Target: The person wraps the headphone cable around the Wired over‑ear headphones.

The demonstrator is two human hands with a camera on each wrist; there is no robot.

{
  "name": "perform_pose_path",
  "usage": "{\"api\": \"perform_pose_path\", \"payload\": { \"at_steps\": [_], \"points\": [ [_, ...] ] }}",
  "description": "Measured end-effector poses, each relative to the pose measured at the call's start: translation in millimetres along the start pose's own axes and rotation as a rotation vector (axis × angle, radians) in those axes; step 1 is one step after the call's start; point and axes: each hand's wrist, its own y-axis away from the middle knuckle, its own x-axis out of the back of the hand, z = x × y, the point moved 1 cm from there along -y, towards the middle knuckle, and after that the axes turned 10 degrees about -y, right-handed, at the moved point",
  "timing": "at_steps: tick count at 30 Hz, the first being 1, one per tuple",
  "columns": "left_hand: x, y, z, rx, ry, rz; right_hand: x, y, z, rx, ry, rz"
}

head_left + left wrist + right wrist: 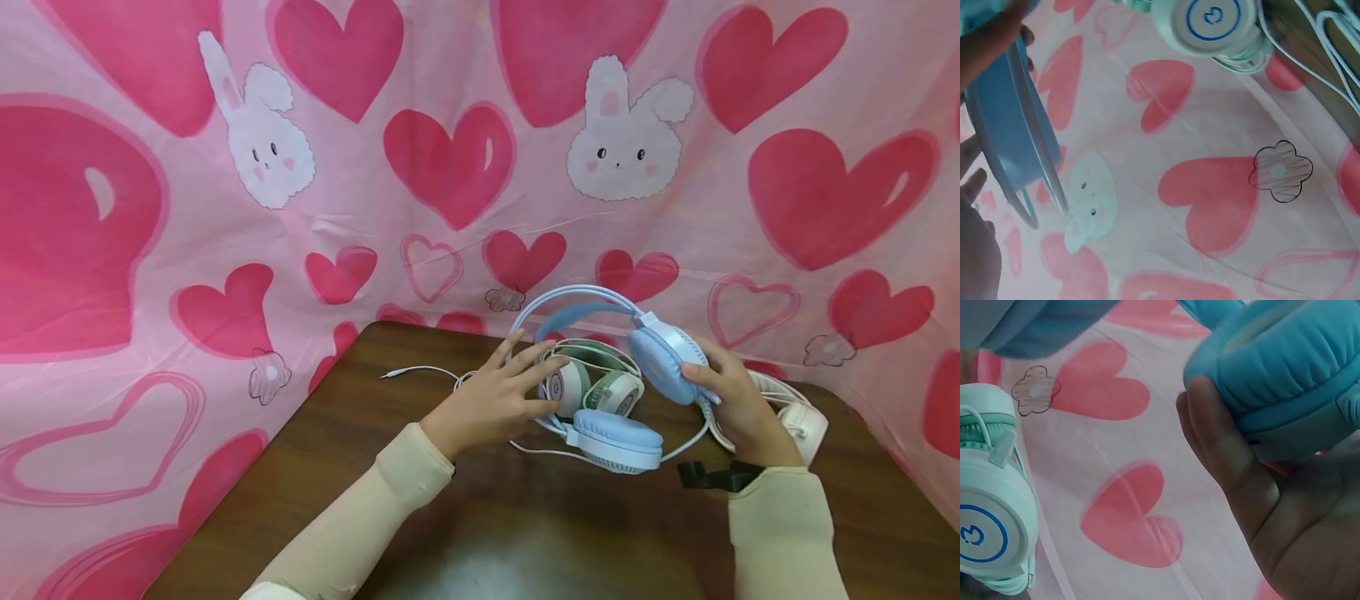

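Observation:
A pair of light blue headphones (618, 440) is held tilted above the table, headband arching up and back. My right hand (738, 408) grips its upper right ear cup, the thumb on the blue cushion (1291, 369) in the right wrist view. At the headband's left side is my left hand (502, 400), fingers spread and fairly straight; whether they touch the band is partly hidden. The left wrist view has the blue headband (1013, 119) among the fingers. White and green headphones (567, 387) rest on the table just behind, partly covered by the blue pair.
White headphones (804, 429) lie at the right behind my right hand. A thin white cable with a plug (397, 372) stretches over the brown table (480, 517) at the left rear. Pink heart-patterned cloth (450, 75) hangs behind and along the sides.

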Motion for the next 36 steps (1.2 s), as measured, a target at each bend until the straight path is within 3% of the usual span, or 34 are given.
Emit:
{"api": "perform_pose_path", "payload": {
  "at_steps": [6, 14, 20, 23, 28, 32, 36],
  "points": [
    [0.9, -0.7, 9.8, -0.083, -0.068, 0.048, 4.6, -2.7, -0.8, -0.035, 0.06, -0.13],
    [0.1, -5.9, 24.8, -0.172, -0.06, -0.079, 12.0, -3.6, 4.1, -0.029, 0.052, -0.209],
    [2.8, -4.7, 24.4, -0.157, -0.077, -0.097, 12.2, -4.8, 7.1, -0.046, 0.04, -0.229],
    [3.8, -3.5, 23.3, -0.15, -0.076, -0.079, 12.0, -5.4, 9.4, -0.029, 0.017, -0.229],
    [9.0, -0.9, 20.1, -0.135, -0.086, -0.022, 12.2, -5.0, 16.6, -0.006, -0.1, -0.296],
    [17.0, 0.6, 16.5, -0.107, -0.069, 0.015, 9.5, -2.7, 21.5, -0.08, -0.093, -0.302],
    [22.4, 2.2, 10.1, -0.039, -0.028, 0.027, 3.2, -3.3, 24.9, -0.171, -0.094, -0.299]
  ]
}}
